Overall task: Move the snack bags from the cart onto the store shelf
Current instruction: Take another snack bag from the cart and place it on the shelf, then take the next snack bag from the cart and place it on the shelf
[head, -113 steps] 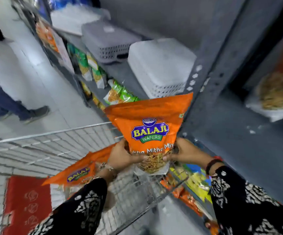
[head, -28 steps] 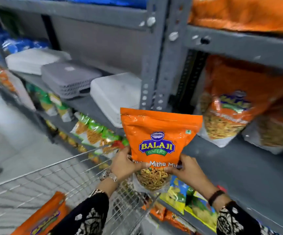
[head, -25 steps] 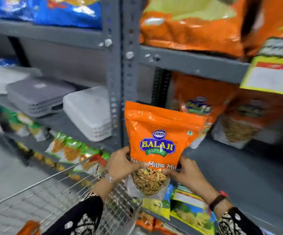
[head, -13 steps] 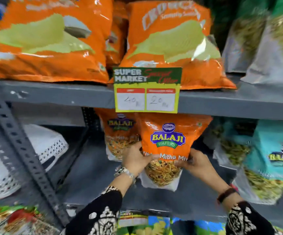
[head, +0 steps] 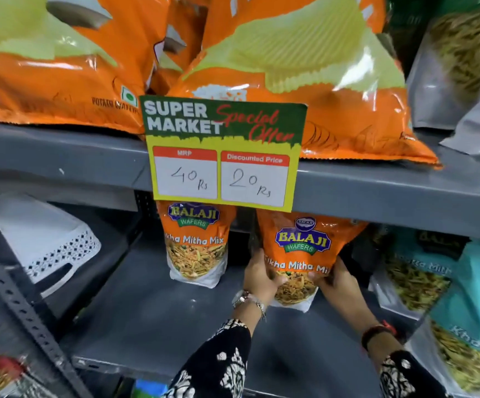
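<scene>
An orange Balaji Tikha Mitha Mix snack bag [head: 302, 248] stands upright on the grey middle shelf [head: 152, 317], its top under the shelf above. My left hand [head: 260, 278] grips its lower left side and my right hand [head: 339, 285] grips its lower right side. A second identical orange bag [head: 195, 242] stands on the same shelf just to the left, apart from mine. The cart is out of view.
A green and yellow price card [head: 224, 153] hangs from the upper shelf edge [head: 60, 156], which carries large orange crisp bags [head: 304, 81]. Teal snack bags [head: 468, 305] stand at the right. A white perforated basket [head: 43, 239] sits left, behind a grey upright post [head: 12, 291].
The view swung from the cart up to the shelf. Both hands carried the orange bag rightwards and deeper onto the middle shelf, beside the other identical bag.
</scene>
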